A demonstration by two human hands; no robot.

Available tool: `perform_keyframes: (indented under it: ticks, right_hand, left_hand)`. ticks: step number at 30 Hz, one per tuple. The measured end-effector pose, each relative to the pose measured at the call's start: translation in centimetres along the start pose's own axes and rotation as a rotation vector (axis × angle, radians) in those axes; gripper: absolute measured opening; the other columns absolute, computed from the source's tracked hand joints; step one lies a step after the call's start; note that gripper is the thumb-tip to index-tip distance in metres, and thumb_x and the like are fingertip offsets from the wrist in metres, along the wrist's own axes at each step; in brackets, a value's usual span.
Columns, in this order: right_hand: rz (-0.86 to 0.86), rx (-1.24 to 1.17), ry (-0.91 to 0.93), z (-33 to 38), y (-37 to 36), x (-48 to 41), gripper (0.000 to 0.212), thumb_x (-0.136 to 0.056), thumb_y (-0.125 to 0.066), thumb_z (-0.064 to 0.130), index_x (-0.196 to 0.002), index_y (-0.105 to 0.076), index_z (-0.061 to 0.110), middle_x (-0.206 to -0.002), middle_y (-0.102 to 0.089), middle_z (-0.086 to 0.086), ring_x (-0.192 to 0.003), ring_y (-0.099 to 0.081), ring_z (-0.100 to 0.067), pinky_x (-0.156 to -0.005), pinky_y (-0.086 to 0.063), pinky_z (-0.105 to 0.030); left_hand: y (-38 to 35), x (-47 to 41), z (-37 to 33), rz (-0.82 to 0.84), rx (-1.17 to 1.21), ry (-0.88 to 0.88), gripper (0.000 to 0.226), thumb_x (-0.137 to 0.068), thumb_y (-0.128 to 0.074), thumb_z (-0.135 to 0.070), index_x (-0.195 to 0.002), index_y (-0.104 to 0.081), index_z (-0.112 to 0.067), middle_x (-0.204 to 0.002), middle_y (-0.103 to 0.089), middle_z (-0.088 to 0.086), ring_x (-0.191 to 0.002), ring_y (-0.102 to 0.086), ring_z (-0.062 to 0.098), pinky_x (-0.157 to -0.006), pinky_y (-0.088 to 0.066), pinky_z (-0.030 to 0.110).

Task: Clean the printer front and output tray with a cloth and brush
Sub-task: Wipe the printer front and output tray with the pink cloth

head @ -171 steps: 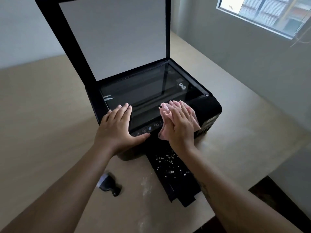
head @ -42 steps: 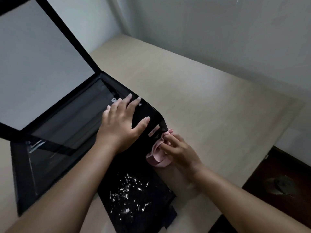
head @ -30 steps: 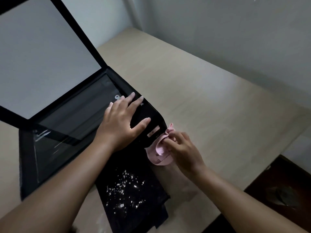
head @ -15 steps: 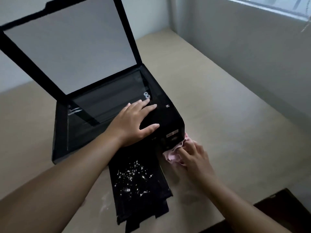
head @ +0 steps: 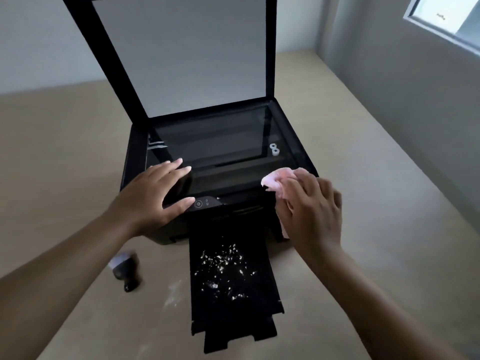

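A black printer point(head: 135, 162) stands on the table with its scanner lid point(head: 181, 53) raised. Its output tray point(head: 262, 315) is pulled out toward me and strewn with white crumbs. My left hand point(head: 153, 196) lies flat on the printer's front left corner, fingers spread, beside the control panel. My right hand point(head: 311, 211) presses a pink cloth point(head: 278, 178) against the front right corner. A small black brush point(head: 127, 268) with pale bristles lies on the table left of the tray.
The beige table point(head: 57, 152) runs to a wall on the right, with a window point(head: 446, 16) at the top right. White dust point(head: 172, 294) is smeared on the table beside the tray.
The cloth has come up from the printer's lower right side onto its front right corner. My left hand slid from the right part of the top to the front left corner. My view swung to face the printer's front.
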State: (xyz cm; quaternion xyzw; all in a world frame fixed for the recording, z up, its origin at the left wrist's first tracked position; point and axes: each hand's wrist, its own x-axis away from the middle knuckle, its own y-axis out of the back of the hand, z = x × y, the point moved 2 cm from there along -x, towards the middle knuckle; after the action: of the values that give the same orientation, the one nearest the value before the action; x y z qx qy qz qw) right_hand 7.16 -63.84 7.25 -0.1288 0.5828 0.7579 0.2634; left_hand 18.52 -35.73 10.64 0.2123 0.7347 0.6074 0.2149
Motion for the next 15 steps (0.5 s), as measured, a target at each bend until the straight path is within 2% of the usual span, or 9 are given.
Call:
perform_keyframes:
  ticks: [2,6,7,8,10,12,15]
  right_hand:
    - [0.043,0.041,-0.009,1.7,-0.6,-1.2,0.021,-0.089,-0.056,0.037,-0.104,-0.063,0.025,-0.127,-0.058,0.000,-0.106,-0.052,-0.027,-0.091,-0.033,-0.037]
    - [0.145,-0.108,0.406,4.5,-1.6,0.1,0.036,-0.091,-0.056,0.035,-0.126,-0.061,0.028,-0.131,-0.059,0.007,-0.115,-0.053,-0.022,-0.103,-0.034,-0.036]
    - [0.161,-0.141,0.458,4.0,-1.5,0.2,0.039,-0.090,-0.056,0.034,-0.128,-0.060,0.030,-0.133,-0.059,0.010,-0.118,-0.052,-0.020,-0.104,-0.035,-0.035]
    - [0.159,-0.139,0.443,3.5,-1.4,0.2,0.040,-0.090,-0.055,0.035,-0.129,-0.060,0.033,-0.134,-0.058,0.012,-0.121,-0.050,-0.019,-0.103,-0.035,-0.035]
    - [0.124,-0.107,0.264,3.4,-1.2,0.3,0.040,-0.089,-0.051,0.038,-0.127,-0.060,0.036,-0.134,-0.058,0.012,-0.122,-0.050,-0.020,-0.103,-0.034,-0.036]
    - [0.117,-0.143,0.151,6.2,-1.6,0.8,0.038,-0.089,-0.051,0.036,-0.126,-0.062,0.034,-0.131,-0.059,0.009,-0.121,-0.049,-0.024,-0.104,-0.036,-0.040]
    - [0.181,-0.250,0.295,10.1,-2.4,1.6,0.036,-0.092,-0.049,0.035,-0.125,-0.063,0.034,-0.131,-0.058,0.013,-0.120,-0.049,-0.019,-0.105,-0.035,-0.036]
  left_hand:
    - [0.4,1.0,2.0,-0.005,-0.013,0.058,0.081,-0.083,-0.033,-0.073,-0.150,-0.034,-0.028,-0.159,-0.029,-0.004,-0.147,-0.021,0.014,-0.119,-0.018,0.035]
    - [0.0,1.7,3.5,-0.022,0.015,0.133,0.081,-0.086,-0.028,-0.070,-0.151,-0.034,-0.023,-0.160,-0.026,-0.003,-0.149,-0.016,0.015,-0.121,-0.014,0.037]
    - [-0.3,1.9,3.4,-0.040,0.007,0.133,0.080,-0.087,-0.027,-0.068,-0.151,-0.035,-0.021,-0.160,-0.027,-0.002,-0.149,-0.016,0.017,-0.121,-0.014,0.038]
    - [-0.5,1.9,3.4,-0.056,-0.006,0.128,0.078,-0.088,-0.026,-0.066,-0.150,-0.036,-0.020,-0.159,-0.028,-0.001,-0.149,-0.018,0.018,-0.121,-0.015,0.039]
    - [-0.8,2.1,3.4,-0.083,-0.026,0.122,0.077,-0.089,-0.025,-0.065,-0.149,-0.038,-0.019,-0.158,-0.031,0.000,-0.148,-0.020,0.021,-0.120,-0.017,0.041]
    - [-0.7,2.2,3.8,-0.091,-0.026,0.122,0.077,-0.089,-0.023,-0.066,-0.149,-0.037,-0.019,-0.158,-0.031,0.000,-0.148,-0.020,0.020,-0.120,-0.017,0.040]
    - [-0.8,2.0,3.7,-0.097,-0.013,0.135,0.078,-0.088,-0.022,-0.067,-0.150,-0.036,-0.021,-0.159,-0.029,-0.001,-0.148,-0.017,0.019,-0.120,-0.015,0.038]
